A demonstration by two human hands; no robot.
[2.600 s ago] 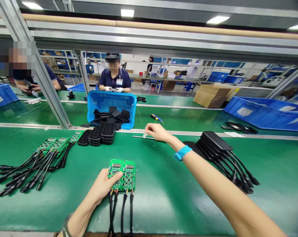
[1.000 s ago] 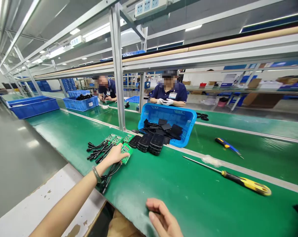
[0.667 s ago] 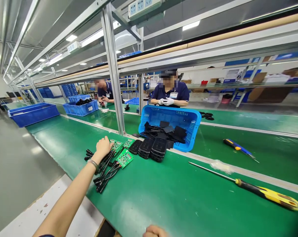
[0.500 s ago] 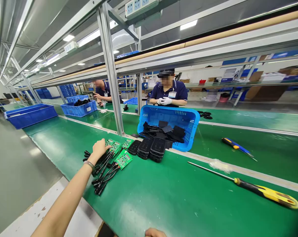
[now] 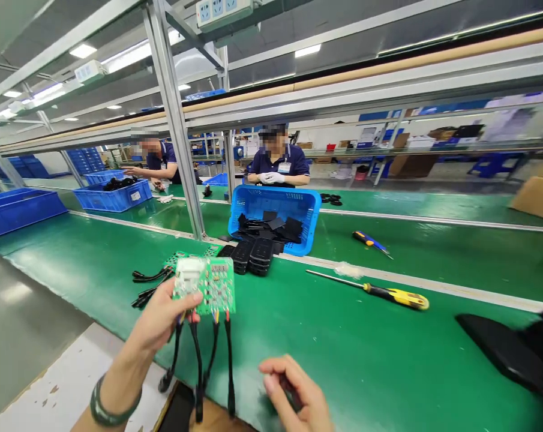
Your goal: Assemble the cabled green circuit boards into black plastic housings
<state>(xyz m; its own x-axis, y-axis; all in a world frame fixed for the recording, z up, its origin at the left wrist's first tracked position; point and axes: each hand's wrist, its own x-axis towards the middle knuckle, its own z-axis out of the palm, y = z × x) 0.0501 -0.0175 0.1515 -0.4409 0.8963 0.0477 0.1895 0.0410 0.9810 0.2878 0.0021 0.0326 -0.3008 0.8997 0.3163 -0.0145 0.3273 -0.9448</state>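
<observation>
My left hand [image 5: 161,318] is closed on a green circuit board [image 5: 206,285] and holds it up above the green belt [image 5: 343,336]; several black cables [image 5: 199,366] hang from its lower edge. My right hand [image 5: 298,396] is low at the near edge, fingers curled round something small and dark that I cannot make out. More green boards with black leads [image 5: 152,282] lie on the belt just beyond my left hand.
Stacked black housings [image 5: 252,258] sit before a tilted blue basket [image 5: 275,210] of black parts. A yellow-handled screwdriver [image 5: 374,290] and a blue-handled one [image 5: 370,242] lie to the right. Black cabled parts [image 5: 509,354] lie far right. Two people work across the line, near blue bins [image 5: 113,197].
My left hand left the pile on the belt and lifted one board with its cables toward me. My right hand has come up into view. The view swung right.
</observation>
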